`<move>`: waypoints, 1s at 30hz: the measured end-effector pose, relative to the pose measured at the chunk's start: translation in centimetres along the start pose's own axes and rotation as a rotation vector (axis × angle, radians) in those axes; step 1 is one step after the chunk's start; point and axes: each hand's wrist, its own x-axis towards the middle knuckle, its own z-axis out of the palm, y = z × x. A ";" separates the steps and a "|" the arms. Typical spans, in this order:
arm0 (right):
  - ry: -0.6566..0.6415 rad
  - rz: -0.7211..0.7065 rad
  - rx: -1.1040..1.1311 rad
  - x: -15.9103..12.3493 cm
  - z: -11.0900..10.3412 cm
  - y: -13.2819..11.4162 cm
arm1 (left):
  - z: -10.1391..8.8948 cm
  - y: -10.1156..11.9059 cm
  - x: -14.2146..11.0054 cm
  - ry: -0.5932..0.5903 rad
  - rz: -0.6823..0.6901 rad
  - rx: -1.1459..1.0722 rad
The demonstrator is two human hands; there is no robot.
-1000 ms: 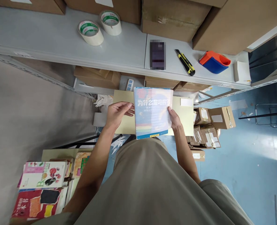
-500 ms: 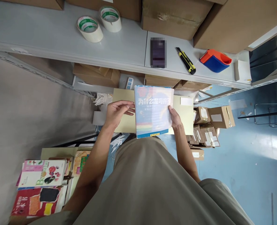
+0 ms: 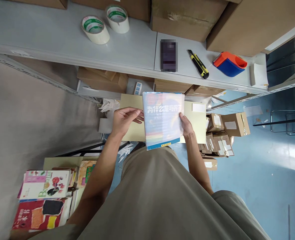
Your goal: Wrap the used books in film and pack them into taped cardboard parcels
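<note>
A pale blue book (image 3: 163, 123) with white Chinese characters across its cover is held up in front of my body. A hazy, whitish sheen lies over much of the cover. My right hand (image 3: 186, 125) grips its right edge, thumb on the front and fingers out of sight behind. At the left edge is my left hand (image 3: 127, 120), thumb and forefinger brought together and the other fingers curled. Whether it pinches the book's edge or a thin film there, I cannot tell. Below the book is a pale yellow board (image 3: 196, 128).
On the grey shelf (image 3: 135, 50) ahead lie tape rolls (image 3: 96, 30), a blurred-out dark rectangle (image 3: 168, 56), a utility knife (image 3: 198, 65) and an orange-blue tool (image 3: 229, 64). Cardboard boxes (image 3: 187, 20) stand behind. Stacked books (image 3: 44, 185) lie lower left; small boxes (image 3: 219, 143) sit at right.
The book's lower edge has dropped slightly and the book has tilted a little. Both hands stay in nearly the same place.
</note>
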 end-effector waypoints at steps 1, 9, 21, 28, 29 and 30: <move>0.000 0.001 -0.002 0.0 0.0 0.0 | 0.0 0.0 0.0 0.001 0.001 0.007; 0.020 0.002 0.003 0.0 0.2 -0.1 | -0.3 -0.1 0.4 -0.032 -0.046 -0.047; 0.035 -0.015 -0.068 -0.1 1.0 -0.8 | 0.3 -0.8 1.1 0.106 -0.005 0.030; -0.011 -0.107 -0.192 -1.0 3.6 -1.0 | 3.1 -1.5 -0.8 -0.016 0.275 0.372; -0.019 -0.142 -0.233 -1.2 4.4 -0.8 | 3.9 -1.9 -1.3 -0.088 0.275 0.411; -0.031 -0.177 -0.272 -1.4 5.4 -0.5 | 4.7 -2.3 -1.7 -0.151 0.257 0.443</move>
